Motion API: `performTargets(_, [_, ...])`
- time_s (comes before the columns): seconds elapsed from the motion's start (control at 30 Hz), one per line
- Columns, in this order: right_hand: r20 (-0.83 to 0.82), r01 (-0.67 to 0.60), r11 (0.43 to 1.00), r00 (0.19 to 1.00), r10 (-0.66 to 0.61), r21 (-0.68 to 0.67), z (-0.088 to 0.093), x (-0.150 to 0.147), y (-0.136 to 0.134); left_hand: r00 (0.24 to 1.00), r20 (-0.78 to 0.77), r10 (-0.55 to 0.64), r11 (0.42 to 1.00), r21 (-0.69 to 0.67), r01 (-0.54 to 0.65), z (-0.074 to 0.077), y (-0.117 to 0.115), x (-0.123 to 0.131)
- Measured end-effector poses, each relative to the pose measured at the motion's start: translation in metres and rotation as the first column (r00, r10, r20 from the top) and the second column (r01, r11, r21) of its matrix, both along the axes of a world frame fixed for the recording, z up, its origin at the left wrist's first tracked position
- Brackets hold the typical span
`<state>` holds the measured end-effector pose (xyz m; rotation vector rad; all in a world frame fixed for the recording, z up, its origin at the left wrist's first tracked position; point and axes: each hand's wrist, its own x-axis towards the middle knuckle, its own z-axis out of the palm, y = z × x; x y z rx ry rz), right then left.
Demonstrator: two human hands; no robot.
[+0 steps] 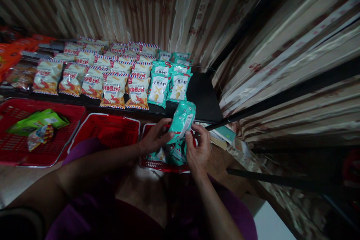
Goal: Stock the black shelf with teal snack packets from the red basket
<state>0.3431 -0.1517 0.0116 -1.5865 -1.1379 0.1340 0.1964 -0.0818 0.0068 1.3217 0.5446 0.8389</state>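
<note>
A teal snack bag (182,120) is held between my two hands, its back with a pale label facing up. My left hand (156,135) grips its left edge, the thumb lying near the lower corner. On the other side, my right hand (199,150) pinches the lower right edge with thumb and fingers. Just below is a red basket (152,164) containing more teal bags (176,154). Upright on the shelf beyond my hands stand matching teal bags (179,85), beside rows of white and orange snack bags (113,90).
A black shelf (208,95) runs along the striped curtain (157,7). Another red basket (112,132) stands to the left, then a basket (74,120) with green packets (39,120). A dark metal bar (270,97) slants across the right side. Orange packets (17,50) lie far left.
</note>
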Motion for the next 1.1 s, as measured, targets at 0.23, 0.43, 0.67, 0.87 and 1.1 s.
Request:
performTargets(0.23, [-0.228,-0.065,0.998,0.972,0.061,-0.01,0.012,-0.006,-0.013,0.998,-0.057,0.028,0.854,0.52,0.006,0.001,-0.002,-0.006])
performTargets(0.43, [-0.42,-0.249,0.968,0.881,0.22,-0.017,0.011,-0.006,-0.017,0.972,-0.024,0.234,0.583,0.803,-0.121,0.001,-0.005,-0.004])
performTargets(0.67, [-0.593,-0.239,0.969,0.79,0.157,-0.061,0.019,-0.007,-0.012,0.944,-0.048,0.328,0.495,0.859,-0.129,0.001,-0.006,-0.004])
performTargets(0.87, [-0.701,-0.195,0.975,0.71,0.063,-0.111,0.022,-0.008,-0.01,0.928,-0.116,0.353,0.734,0.649,-0.199,-0.005,0.002,-0.001])
performTargets(1.1, [-0.807,-0.186,0.979,0.589,0.043,-0.084,0.012,-0.011,-0.002,0.995,-0.05,0.082,0.994,-0.07,-0.086,-0.01,0.003,0.005])
